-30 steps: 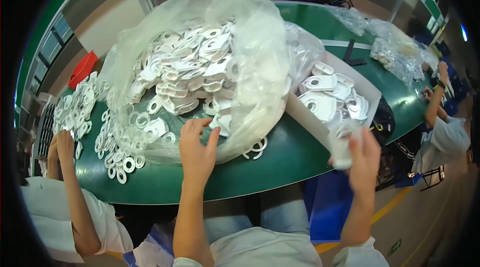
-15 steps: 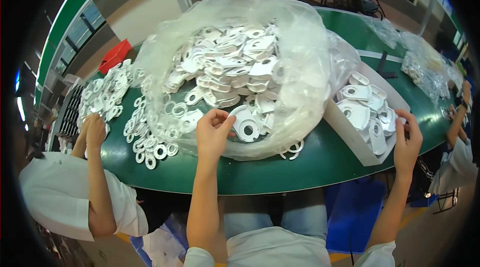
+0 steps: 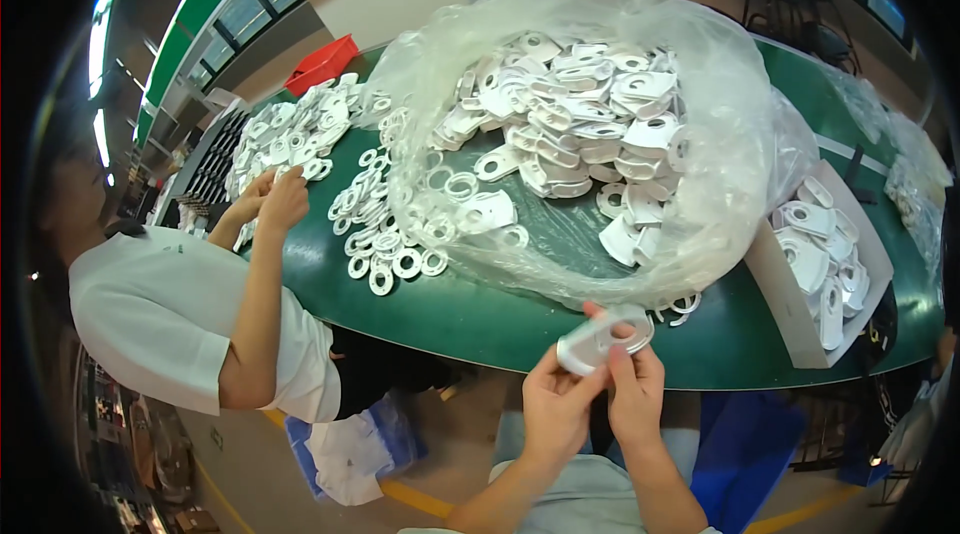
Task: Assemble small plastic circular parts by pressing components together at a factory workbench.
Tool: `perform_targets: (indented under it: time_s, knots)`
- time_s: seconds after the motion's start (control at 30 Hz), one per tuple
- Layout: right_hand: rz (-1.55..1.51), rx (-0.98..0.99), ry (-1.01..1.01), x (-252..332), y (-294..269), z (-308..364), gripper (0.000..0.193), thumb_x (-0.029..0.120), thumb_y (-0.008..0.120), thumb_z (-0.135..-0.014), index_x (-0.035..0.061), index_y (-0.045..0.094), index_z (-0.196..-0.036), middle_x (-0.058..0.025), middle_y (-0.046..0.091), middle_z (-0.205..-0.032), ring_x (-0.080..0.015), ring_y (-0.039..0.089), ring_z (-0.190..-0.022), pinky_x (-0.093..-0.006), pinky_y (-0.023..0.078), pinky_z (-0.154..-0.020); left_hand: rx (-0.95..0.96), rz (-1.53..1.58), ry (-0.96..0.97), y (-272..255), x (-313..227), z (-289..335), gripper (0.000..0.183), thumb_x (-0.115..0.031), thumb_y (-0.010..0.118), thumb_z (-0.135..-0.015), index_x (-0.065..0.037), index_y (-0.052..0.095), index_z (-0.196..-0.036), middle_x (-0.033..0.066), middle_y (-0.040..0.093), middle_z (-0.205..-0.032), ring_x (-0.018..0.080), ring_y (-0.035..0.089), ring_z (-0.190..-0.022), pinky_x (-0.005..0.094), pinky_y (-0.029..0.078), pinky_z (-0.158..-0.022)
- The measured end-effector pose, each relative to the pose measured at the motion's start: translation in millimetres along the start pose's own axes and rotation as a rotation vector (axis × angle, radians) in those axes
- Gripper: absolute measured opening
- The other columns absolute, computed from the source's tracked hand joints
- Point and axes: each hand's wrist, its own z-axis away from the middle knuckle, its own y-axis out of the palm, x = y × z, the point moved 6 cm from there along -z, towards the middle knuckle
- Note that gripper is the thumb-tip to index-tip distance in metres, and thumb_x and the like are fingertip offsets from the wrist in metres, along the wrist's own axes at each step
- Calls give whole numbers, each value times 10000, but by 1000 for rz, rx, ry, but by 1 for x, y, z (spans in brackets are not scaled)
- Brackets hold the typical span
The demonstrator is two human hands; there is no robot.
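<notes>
A white plastic part [image 3: 588,342] with a round hole near one end is held up in front of me, just over the table's near edge. Its left end is gripped by my left hand [image 3: 560,404], while my right hand [image 3: 635,389] pinches the end with the hole. Both hands are closed on it, close together, and the part is slightly blurred. Beyond them, a large clear plastic bag [image 3: 715,204] lies wide open around a heap of similar white parts [image 3: 590,104].
White rings [image 3: 375,224] lie left of the bag, near another white heap [image 3: 290,139] where a person's hands [image 3: 270,199] work. A red bin [image 3: 322,64] stands behind. At right, a white box [image 3: 785,309] holds white parts. The green table [image 3: 470,309] has a curved near edge.
My left hand has brought a white part out of the bag toward me. My right hand has left the box and joined it on the part. The view has shifted left.
</notes>
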Motion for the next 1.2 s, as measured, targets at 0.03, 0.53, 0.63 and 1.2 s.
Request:
perform_targets:
  time_s: [0.03,0.53,0.63,1.2]
  knots:
    - [-135,-53,18,-3,-3,-2,337,88,441,-960,-66,441,-1259,-243,514,-1290,-280,502,-1204,-378,405,-1015,88,-133,-28,-3,-4,1,391,64,663,-806,43,536,-1175,114,592,-1143,164,616,-975,281,516,-843]
    - [-72,68,390,5,-21,12,597,-73,476,-838,15,284,-1396,-232,635,-1037,-294,686,-842,-298,558,-538,-156,-1711,1051,-48,-122,-53,156,6,729,-689,-39,682,-830,87,589,-839,276,543,-815,356,451,-713]
    - [-22,96,438,8,-15,19,614,-84,494,-840,22,279,-1406,-200,635,-1046,-253,676,-870,-286,554,-542,201,-1538,1077,-4,-91,0,230,18,758,-612,-87,684,-802,44,627,-868,253,545,-793,343,461,-700]
    - [3,33,256,33,-50,32,565,-105,544,-811,-6,396,-1347,-120,584,-1119,-165,628,-888,-286,589,-609,722,-1504,947,53,-30,25,518,35,619,-523,-120,697,-1011,2,657,-1064,218,545,-819,321,442,-688]
